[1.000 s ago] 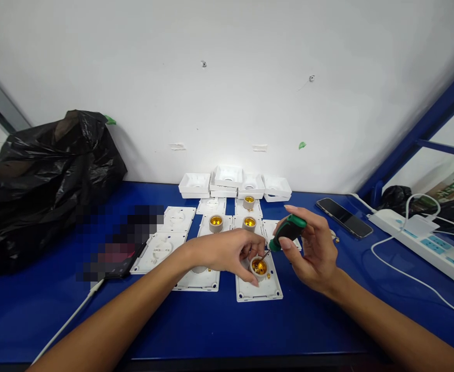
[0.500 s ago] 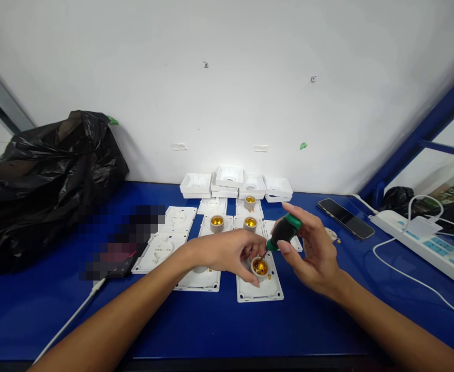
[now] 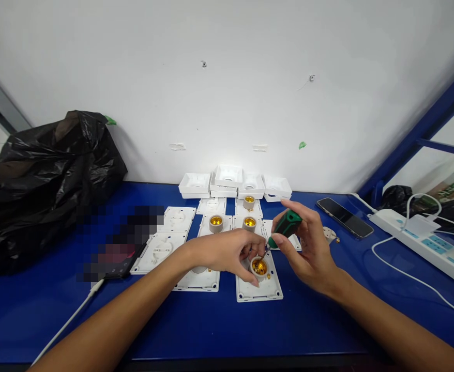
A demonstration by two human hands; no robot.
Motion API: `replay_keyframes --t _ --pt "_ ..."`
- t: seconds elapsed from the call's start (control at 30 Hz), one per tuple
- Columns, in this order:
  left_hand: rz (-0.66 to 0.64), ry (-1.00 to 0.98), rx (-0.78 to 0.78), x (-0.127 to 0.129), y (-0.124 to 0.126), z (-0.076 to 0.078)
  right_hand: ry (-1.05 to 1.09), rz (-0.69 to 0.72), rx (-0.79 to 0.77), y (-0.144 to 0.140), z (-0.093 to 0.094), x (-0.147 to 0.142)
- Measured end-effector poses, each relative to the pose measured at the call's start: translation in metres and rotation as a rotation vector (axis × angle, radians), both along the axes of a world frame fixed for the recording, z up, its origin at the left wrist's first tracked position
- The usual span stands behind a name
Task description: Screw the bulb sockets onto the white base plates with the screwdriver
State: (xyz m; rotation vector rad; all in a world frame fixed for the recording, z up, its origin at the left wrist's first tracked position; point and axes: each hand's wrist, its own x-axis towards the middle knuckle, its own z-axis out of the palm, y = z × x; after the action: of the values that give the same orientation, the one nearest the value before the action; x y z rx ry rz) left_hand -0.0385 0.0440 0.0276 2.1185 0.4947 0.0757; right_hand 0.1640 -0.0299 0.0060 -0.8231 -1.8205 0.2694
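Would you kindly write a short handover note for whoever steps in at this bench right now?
Left hand: steadies the lamp socket on the front plate.
Right hand: holds the green screwdriver, tip down inside that socket.
Done, it seems: three socketed plates behind.
Left, probably: this socket's screw and the bare plates to the left. White covers wait by the wall.

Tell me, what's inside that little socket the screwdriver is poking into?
Inside the lamp socket shows a shiny brass lining, with the screwdriver tip reaching in. The bottom contact is hidden by the tip and the left hand fingers.
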Motion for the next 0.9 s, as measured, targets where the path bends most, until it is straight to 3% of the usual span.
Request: replay_keyframes --t 0.23,0.37,0.63,0.8,0.9 --pt "-0.005 -0.016 0.003 -0.0002 -0.0002 -0.0008 -0.004 0.050 -0.112 -0.0012 0.0017 0.0013" --pt "-0.009 -0.012 0.005 -0.0001 -0.0004 0.0005 0.047 0.103 -0.097 0.0000 0.0032 -0.0018" --pt "0.012 0.004 0.008 -0.0004 -0.0007 0.0004 -0.024 0.086 -0.099 -0.0013 0.0059 -0.0021" --pt "-0.001 0.014 0.016 -0.0003 0.0011 -0.0020 0.034 0.003 -0.040 0.0038 0.0040 -0.0005" --pt "0.006 0.004 0.022 -0.0005 0.0010 -0.0026 0.048 0.008 -0.086 0.0065 0.0042 -0.0002"
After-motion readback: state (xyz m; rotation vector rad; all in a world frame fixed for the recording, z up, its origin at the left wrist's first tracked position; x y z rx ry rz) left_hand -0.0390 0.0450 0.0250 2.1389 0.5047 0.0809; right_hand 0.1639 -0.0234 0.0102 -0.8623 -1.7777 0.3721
